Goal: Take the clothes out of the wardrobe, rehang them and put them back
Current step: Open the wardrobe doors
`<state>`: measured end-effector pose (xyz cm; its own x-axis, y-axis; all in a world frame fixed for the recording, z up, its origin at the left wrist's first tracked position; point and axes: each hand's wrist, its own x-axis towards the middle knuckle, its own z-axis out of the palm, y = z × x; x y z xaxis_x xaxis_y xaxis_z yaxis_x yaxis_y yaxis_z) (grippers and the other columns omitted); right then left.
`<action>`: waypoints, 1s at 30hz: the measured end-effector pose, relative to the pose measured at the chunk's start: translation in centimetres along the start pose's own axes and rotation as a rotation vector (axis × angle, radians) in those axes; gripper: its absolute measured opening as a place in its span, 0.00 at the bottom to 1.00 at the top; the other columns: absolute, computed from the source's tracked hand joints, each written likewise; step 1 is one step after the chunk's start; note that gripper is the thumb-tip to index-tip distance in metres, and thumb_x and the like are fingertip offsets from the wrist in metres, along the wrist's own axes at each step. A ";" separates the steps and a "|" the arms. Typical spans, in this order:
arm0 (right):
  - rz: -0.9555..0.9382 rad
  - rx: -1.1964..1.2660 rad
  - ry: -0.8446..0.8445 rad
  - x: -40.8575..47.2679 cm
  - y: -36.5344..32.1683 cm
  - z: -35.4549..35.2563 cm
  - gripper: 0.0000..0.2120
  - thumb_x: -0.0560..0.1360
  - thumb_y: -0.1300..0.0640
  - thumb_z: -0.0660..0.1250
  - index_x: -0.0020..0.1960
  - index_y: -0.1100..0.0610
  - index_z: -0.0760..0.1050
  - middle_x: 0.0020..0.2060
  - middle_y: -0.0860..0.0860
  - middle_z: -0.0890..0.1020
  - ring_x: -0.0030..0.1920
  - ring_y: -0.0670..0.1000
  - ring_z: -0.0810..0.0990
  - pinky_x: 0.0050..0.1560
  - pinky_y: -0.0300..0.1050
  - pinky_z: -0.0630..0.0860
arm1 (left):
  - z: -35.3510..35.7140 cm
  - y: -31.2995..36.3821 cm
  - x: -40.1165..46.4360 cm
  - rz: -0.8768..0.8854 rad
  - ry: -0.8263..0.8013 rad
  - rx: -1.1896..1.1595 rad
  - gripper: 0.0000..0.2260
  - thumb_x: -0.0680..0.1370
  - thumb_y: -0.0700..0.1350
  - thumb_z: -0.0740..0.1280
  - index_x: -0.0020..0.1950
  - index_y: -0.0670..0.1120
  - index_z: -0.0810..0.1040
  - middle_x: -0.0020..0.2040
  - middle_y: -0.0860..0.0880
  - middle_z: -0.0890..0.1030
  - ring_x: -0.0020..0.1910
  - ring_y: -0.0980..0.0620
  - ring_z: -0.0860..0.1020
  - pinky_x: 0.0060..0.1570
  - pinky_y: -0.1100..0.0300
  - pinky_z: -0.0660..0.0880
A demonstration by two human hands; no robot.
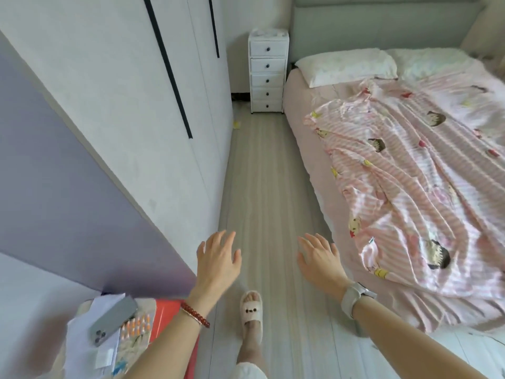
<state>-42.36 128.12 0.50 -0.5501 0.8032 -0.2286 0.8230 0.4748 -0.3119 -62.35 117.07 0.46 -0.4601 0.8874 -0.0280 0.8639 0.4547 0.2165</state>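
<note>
A person stands in the narrow aisle of pale wood-look floor (262,165) between a tall white wardrobe with slim black vertical handles (123,86) and a bed under a pink striped cartoon-print sheet (410,173), both arms held out ahead. The left hand (218,258), a dark red bead bracelet (194,314) at its wrist, and the right hand (319,258), above a grey-strapped wristwatch (354,296), are spread with fingers relaxed and hold nothing.

The wardrobe doors are closed, so no clothes or hangers can be seen — whatever is to be rehung is presumably behind them. The wardrobe lies to the person's left and forward, its nearer black handle (168,67) running long and vertical, up and ahead of the hands. The left hand is the nearer of the two to the door face, and a reach up and leftward looks like the move that would open it; the task appears not yet begun.

A white five-drawer chest (267,77) stands at the aisle's far end beside the bed. At lower left a grey phone (113,320) lies on papers beside an orange pill blister pack (136,325). No brand, label or writing is legible anywhere.
</note>
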 end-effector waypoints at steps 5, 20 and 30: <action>0.061 0.044 0.038 13.0 -1.1 -5.1 0.20 0.79 0.52 0.50 0.70 0.53 0.60 0.70 0.50 0.64 0.73 0.52 0.54 0.72 0.56 0.51 | -2.6 -0.6 15.6 0.088 0.083 -0.087 0.19 0.79 0.49 0.58 0.70 0.46 0.67 0.69 0.48 0.69 0.68 0.50 0.66 0.67 0.53 0.63; -0.108 0.070 0.011 45.3 -3.6 -12.5 0.18 0.79 0.55 0.50 0.67 0.55 0.65 0.66 0.51 0.69 0.68 0.53 0.62 0.66 0.47 0.58 | -5.1 -3.2 43.7 -0.010 0.187 -0.093 0.14 0.74 0.41 0.67 0.59 0.42 0.77 0.55 0.47 0.81 0.55 0.47 0.78 0.56 0.48 0.74; -0.600 0.107 -0.131 65.2 -11.1 -17.2 0.18 0.78 0.57 0.54 0.67 0.55 0.67 0.64 0.52 0.73 0.66 0.52 0.67 0.64 0.44 0.64 | -8.9 -4.0 54.9 -0.469 0.289 -0.035 0.18 0.80 0.48 0.55 0.70 0.49 0.67 0.67 0.51 0.71 0.65 0.52 0.70 0.61 0.59 0.64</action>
<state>-84.93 181.35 4.93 -0.9305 0.3541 -0.0939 0.3504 0.7854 -0.5102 -92.89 163.28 6.71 -0.8361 0.5307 0.1390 0.5473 0.7894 0.2781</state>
